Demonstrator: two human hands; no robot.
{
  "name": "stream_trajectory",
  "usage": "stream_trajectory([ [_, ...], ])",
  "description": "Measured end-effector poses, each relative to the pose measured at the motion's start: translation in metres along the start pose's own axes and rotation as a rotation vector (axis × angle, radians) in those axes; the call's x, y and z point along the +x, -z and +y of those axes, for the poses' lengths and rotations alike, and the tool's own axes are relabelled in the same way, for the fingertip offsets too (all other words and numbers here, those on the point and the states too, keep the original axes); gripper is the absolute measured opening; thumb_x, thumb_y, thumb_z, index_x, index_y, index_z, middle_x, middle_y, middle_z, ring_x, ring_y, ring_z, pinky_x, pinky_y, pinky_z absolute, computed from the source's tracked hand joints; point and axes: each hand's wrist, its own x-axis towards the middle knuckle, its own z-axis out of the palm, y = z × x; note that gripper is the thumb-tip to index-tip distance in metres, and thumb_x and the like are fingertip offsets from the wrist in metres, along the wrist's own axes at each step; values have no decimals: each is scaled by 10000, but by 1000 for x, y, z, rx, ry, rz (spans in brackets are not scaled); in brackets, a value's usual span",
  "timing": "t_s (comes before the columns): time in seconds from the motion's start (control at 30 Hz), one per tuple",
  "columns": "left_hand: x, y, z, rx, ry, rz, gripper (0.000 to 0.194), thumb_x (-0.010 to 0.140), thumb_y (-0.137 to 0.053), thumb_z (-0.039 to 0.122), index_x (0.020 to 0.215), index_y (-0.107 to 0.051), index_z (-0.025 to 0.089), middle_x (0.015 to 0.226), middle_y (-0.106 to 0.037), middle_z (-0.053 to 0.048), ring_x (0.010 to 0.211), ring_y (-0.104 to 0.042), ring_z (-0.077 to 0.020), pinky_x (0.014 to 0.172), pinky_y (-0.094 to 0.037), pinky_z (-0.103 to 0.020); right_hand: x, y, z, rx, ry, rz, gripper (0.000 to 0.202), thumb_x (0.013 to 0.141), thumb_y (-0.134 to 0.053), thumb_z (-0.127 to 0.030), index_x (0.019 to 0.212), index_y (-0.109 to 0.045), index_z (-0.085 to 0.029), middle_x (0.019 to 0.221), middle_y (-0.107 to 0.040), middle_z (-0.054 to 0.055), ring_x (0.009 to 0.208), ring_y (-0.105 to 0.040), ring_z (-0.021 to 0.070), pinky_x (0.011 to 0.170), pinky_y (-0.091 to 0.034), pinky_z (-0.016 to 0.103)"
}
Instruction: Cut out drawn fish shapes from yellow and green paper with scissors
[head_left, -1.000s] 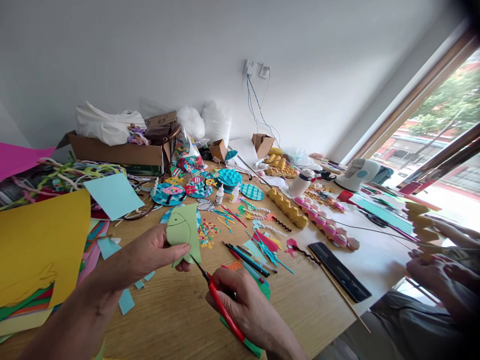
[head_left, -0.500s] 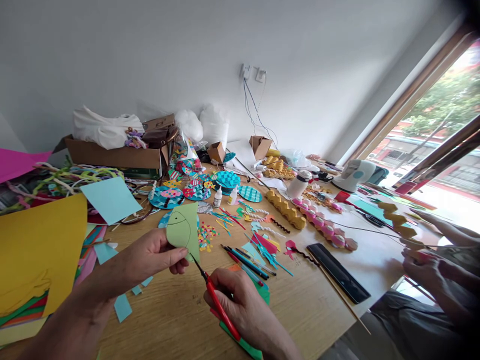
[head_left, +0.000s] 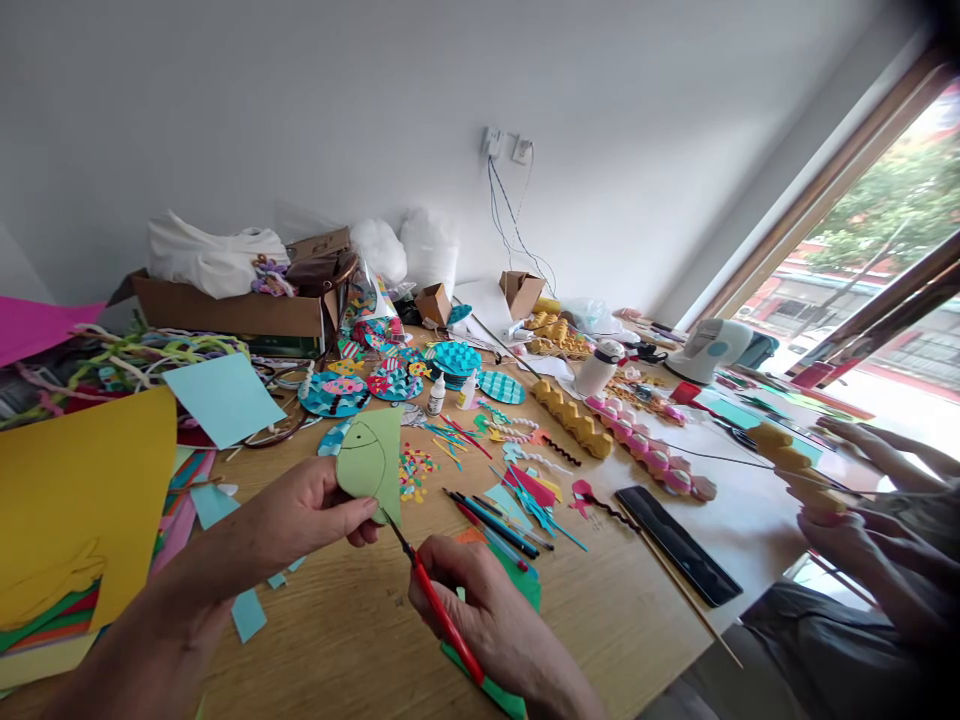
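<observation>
Between the thumb and fingers of my left hand (head_left: 319,510) is a piece of light green paper (head_left: 369,460), held up above the table. A fish outline with an eye is drawn on it in dark line, and its left edge is cut round. My right hand (head_left: 476,605) is closed around the red handles of a pair of scissors (head_left: 444,612). Their dark blades point up and left, with the tips at the paper's lower edge beside my left fingertips. Green paper (head_left: 501,697) lies below my right hand.
Pens (head_left: 499,527) and blue paper strips lie beyond the scissors. Confetti dots (head_left: 416,470), glue bottles (head_left: 436,394) and decorated paper plates (head_left: 334,395) sit farther back. Coloured sheets (head_left: 82,490) cover the left side. At the right, another person's hands (head_left: 844,545) hold a yellow egg-carton strip.
My hands, the green paper and the scissors stay almost in place, with only a slight shift. At the right, the other person's hands have moved a little with the yellow strip.
</observation>
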Motion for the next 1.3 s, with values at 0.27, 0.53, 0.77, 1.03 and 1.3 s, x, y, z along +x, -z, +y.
stream_trajectory([
  [0.27,0,0,2,14,-8,-21,155,788,-546,296,742,-670,216,709,-702,9,681,-655,-160,642,-533,-250,0,0,-1,-20,11,5,329,965,-495,-360,688,-449,-189,615,-433,-49,556,-364,94,516,-296,198],
  [0.53,-1,0,7,-13,4,-29,143,788,-548,286,728,-659,219,706,-693,19,697,-649,-155,666,-527,-245,-1,-2,2,13,27,13,306,959,-492,-310,684,-426,-193,613,-416,-51,557,-340,96,501,-275,202],
  [0.77,0,-2,13,-53,25,-17,136,719,-578,324,688,-643,209,661,-661,15,646,-620,-152,629,-528,-250,-1,1,4,-45,13,37,310,954,-512,-316,682,-434,-190,614,-426,-52,561,-348,94,510,-278,201],
  [1.03,1,2,8,-36,20,-40,133,744,-589,319,706,-658,212,678,-675,11,662,-631,-154,636,-529,-253,-3,1,5,-103,27,54,338,958,-508,-368,680,-451,-186,616,-451,-45,565,-380,97,516,-285,208],
  [1.3,0,6,2,-10,11,-41,142,753,-588,321,729,-678,214,688,-699,2,665,-641,-163,638,-531,-266,-2,1,3,-100,36,61,350,952,-516,-397,679,-465,-185,607,-455,-43,561,-380,99,505,-271,210],
])
